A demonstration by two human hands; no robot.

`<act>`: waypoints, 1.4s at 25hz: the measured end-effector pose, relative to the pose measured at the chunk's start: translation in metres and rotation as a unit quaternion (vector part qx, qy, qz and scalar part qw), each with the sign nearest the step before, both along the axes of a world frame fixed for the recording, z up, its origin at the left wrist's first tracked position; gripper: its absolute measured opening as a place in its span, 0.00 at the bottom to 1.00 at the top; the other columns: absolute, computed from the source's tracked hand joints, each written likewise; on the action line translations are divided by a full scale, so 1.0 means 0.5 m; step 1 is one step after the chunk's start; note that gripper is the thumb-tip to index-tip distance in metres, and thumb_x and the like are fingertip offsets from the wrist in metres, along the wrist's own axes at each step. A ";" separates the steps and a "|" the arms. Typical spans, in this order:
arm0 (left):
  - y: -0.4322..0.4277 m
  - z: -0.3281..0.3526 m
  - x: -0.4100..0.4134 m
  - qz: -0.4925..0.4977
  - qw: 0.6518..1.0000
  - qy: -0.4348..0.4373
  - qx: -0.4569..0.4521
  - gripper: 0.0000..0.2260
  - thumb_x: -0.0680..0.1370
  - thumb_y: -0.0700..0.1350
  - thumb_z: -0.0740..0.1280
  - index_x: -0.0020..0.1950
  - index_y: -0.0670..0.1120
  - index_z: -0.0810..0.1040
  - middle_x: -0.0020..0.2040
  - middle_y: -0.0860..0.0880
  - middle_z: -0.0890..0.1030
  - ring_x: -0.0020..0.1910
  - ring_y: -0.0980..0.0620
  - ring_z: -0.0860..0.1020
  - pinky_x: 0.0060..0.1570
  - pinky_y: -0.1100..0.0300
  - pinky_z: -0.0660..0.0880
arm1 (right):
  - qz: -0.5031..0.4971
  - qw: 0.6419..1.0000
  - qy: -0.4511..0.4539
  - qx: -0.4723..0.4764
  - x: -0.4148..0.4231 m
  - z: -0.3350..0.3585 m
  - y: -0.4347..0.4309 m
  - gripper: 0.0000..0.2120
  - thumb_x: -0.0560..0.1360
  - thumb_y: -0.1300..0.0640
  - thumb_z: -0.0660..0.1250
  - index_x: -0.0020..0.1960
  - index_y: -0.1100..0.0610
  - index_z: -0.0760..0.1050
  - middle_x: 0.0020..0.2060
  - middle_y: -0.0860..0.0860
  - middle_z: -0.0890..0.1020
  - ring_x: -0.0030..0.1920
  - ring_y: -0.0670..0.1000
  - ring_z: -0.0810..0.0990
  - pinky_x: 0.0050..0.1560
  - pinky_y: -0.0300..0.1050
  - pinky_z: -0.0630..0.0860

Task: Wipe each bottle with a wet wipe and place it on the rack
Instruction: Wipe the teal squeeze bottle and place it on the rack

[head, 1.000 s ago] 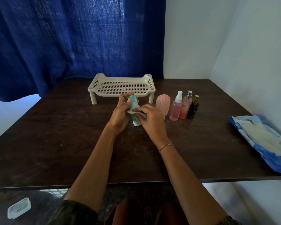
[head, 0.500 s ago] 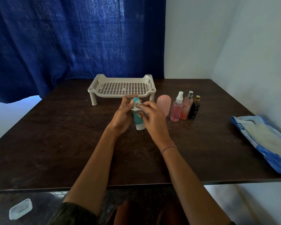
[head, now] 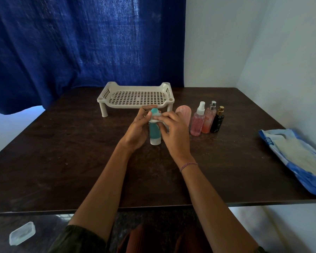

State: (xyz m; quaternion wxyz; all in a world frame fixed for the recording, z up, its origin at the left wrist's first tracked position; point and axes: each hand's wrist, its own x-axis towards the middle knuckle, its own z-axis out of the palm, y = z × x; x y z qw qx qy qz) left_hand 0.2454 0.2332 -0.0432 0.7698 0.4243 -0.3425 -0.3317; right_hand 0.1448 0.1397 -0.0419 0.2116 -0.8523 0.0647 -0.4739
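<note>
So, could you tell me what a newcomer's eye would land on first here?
First the hands at the middle of the table: the left hand holds a teal bottle upright while the right hand pinches a wet wipe against its top. Behind them stands the empty white rack, with a row of four bottles to its right, and a deep blue curtain fills the back.

A dark wooden table (head: 62,161) carries a white slotted rack (head: 104,94) on short legs near the back. Just right of it stands a row: pink tube (head: 185,114), pink sprayer (head: 197,123), peach sprayer (head: 208,121), black bottle (head: 217,122) — and a blue wipes pack (head: 299,161) lies at the right edge.
</note>
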 end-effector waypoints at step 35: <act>0.006 0.002 0.013 -0.030 0.999 -0.030 0.020 0.13 0.78 0.44 0.58 0.61 0.44 0.73 0.56 0.47 0.78 0.55 0.52 0.77 0.56 0.56 0.75 | -0.003 0.997 -0.078 0.027 0.004 0.010 -0.003 0.11 0.73 0.66 0.67 0.56 0.63 0.78 0.54 0.56 0.80 0.57 0.47 0.75 0.62 0.36 0.71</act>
